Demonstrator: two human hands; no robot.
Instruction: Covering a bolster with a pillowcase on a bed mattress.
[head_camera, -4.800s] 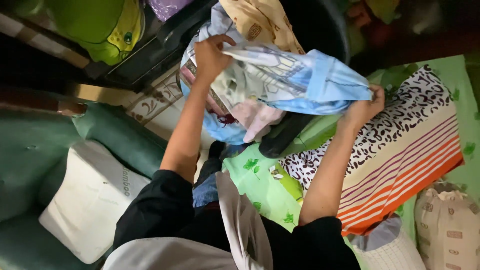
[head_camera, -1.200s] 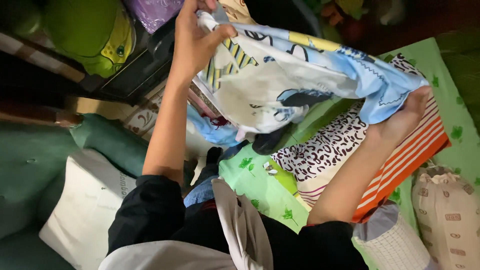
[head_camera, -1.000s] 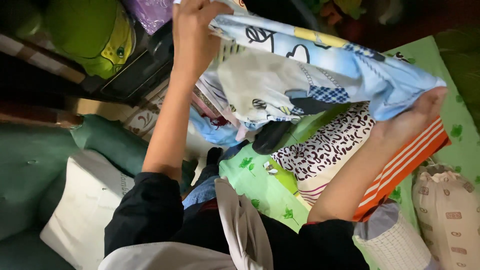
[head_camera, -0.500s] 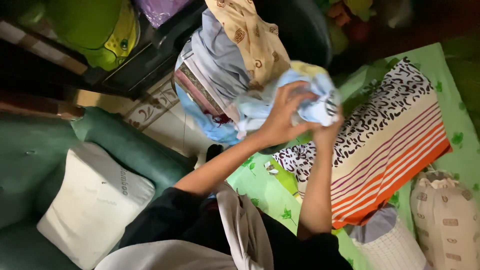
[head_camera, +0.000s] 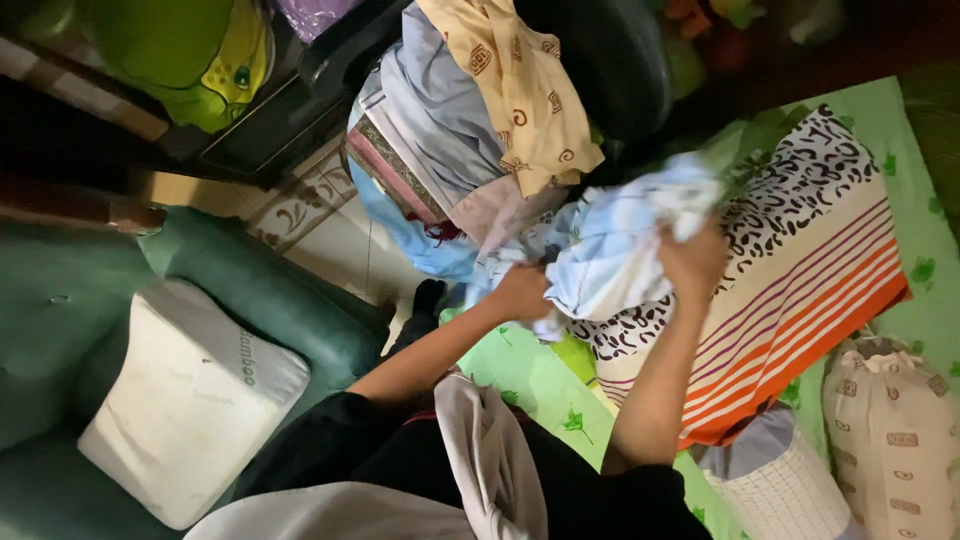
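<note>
Both hands grip a bunched light blue printed cloth (head_camera: 620, 250), held above the left end of a striped and spotted pillow (head_camera: 800, 280). The left hand (head_camera: 522, 292) is closed on the cloth's near left edge; the right hand (head_camera: 692, 258) clutches its right side, fingers curled into the fabric. Just beyond, to the far left, a pile of laundry (head_camera: 470, 130) is topped by a tan patterned cloth (head_camera: 520, 90). A white pillow (head_camera: 185, 400) rests on the green sofa (head_camera: 60, 310) at the left.

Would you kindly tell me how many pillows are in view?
3: a white pillow on the green sofa, a beige patterned pillow at the right edge, and a checked pillow beside it. Others may be hidden under the laundry.
</note>
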